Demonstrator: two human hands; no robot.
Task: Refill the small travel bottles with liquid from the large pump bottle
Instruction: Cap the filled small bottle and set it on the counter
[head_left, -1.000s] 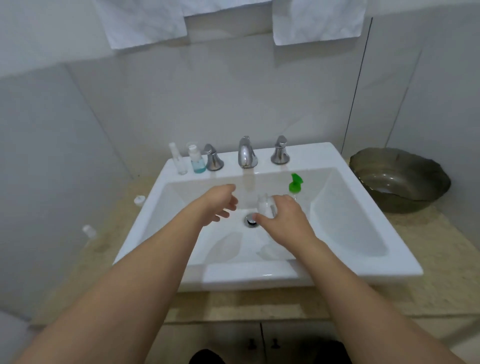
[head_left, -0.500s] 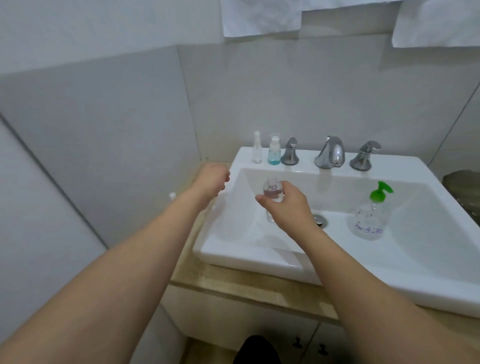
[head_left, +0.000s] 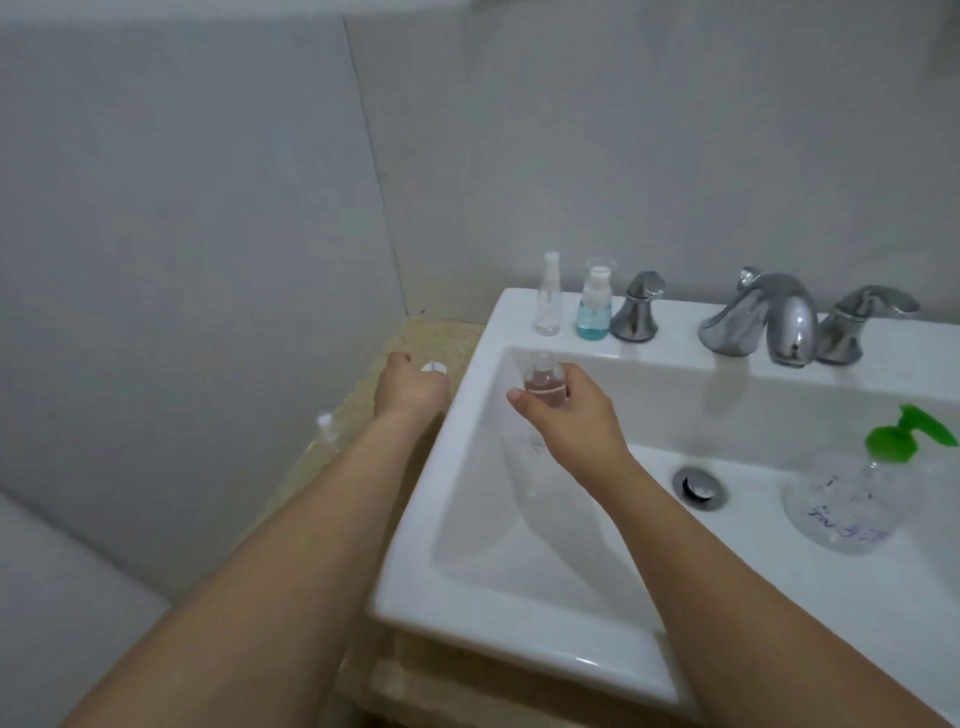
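Observation:
My right hand (head_left: 566, 421) holds a small clear travel bottle (head_left: 544, 383) upright over the left part of the white sink (head_left: 467, 467); the bottle has no cap on. My left hand (head_left: 408, 389) reaches over the beige counter left of the sink, its fingers curled at a small white cap (head_left: 434, 367). The large clear pump bottle (head_left: 852, 499) with a green pump head stands inside the basin at the right. Two more small bottles stand on the sink's back ledge: a clear spray bottle (head_left: 549, 296) and one with blue liquid (head_left: 594, 304).
A chrome faucet (head_left: 763, 317) with two handles sits on the back ledge. The drain (head_left: 698, 487) is in the basin's middle. Another small white pump top (head_left: 326, 423) stands on the counter by the left wall. Tiled walls close in on the left and behind.
The view has swung left. My left hand moved out of the basin to the counter and reached the white cap. My right hand carried the small bottle toward the basin's left side.

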